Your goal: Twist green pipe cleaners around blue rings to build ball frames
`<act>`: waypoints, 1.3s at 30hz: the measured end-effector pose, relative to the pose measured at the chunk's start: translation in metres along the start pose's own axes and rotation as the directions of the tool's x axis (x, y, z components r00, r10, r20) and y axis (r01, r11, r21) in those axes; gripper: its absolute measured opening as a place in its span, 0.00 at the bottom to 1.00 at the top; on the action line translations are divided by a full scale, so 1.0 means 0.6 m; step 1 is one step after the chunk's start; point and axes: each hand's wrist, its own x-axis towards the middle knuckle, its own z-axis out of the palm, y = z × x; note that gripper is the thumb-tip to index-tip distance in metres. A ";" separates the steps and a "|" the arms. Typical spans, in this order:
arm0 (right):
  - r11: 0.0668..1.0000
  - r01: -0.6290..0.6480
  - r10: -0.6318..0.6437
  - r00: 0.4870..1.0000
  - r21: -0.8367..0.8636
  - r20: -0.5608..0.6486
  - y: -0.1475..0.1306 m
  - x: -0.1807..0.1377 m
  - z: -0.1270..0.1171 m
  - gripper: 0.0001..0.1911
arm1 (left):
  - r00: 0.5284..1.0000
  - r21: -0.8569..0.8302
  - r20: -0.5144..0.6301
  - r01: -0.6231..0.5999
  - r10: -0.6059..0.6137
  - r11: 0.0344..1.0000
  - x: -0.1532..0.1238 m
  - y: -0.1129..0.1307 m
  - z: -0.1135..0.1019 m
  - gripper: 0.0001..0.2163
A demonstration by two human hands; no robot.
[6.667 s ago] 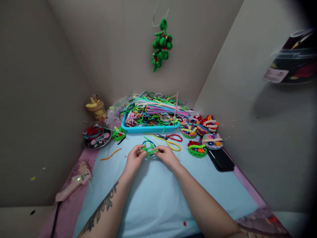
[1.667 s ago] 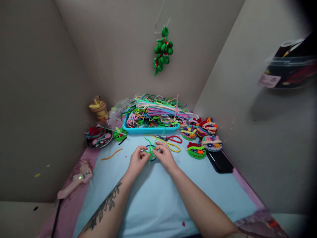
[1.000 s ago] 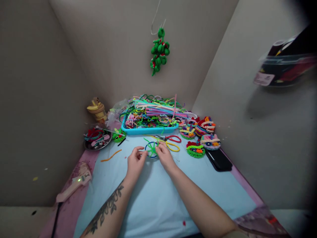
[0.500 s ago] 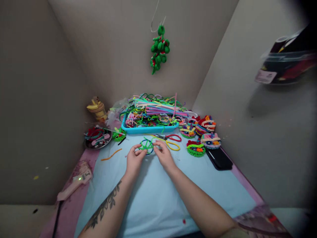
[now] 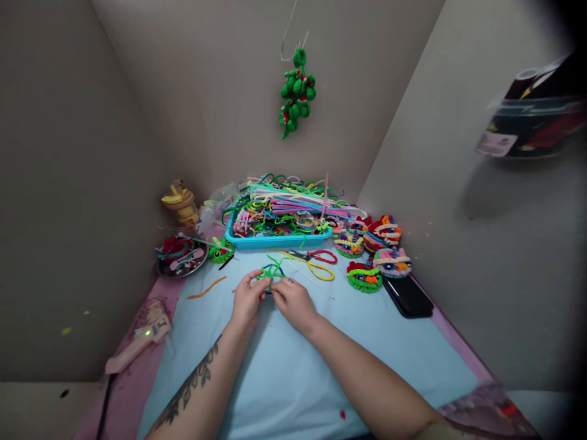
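Between my two hands is a ring of blue and green pipe cleaners [image 5: 274,270], with green strands crossing it and loose ends sticking up. My left hand [image 5: 250,295] pinches its left side between thumb and fingers. At the lower right edge of the ring, my right hand [image 5: 293,301] is closed on it, fingertips partly hidden. Just beyond the hands lie scissors [image 5: 316,264] with one red and one yellow handle. An orange pipe cleaner [image 5: 207,287] rests to the left, and a short black piece [image 5: 226,263] lies behind it.
A blue tray [image 5: 279,242] heaped with pipe cleaners stands at the back. Several finished fuzzy faces [image 5: 364,277] and a black phone [image 5: 408,296] sit at right. On the left are a metal bowl [image 5: 183,269], a cup [image 5: 183,205] and a pink glue gun [image 5: 142,342]. Green pieces [image 5: 298,91] hang above.
My right hand has shifted left and down along the ring, closer to my left hand. The pipe-cleaner ring is now tilted, with its green ends standing higher.
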 end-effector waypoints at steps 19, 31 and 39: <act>0.997 -0.051 0.061 0.973 0.051 -0.221 0.057 0.020 -0.052 0.09 | 0.996 0.228 0.089 -0.046 0.026 0.973 -0.012 0.013 0.006 0.17; 0.867 -0.209 0.339 0.912 0.452 -0.229 0.035 0.018 -0.045 0.06 | 0.994 0.237 0.108 -0.032 0.007 0.971 -0.008 0.007 0.003 0.17; 0.928 -0.096 0.197 0.947 0.360 -0.253 0.032 0.017 -0.044 0.08 | 0.985 0.202 0.164 0.014 -0.048 0.979 -0.010 0.006 0.003 0.17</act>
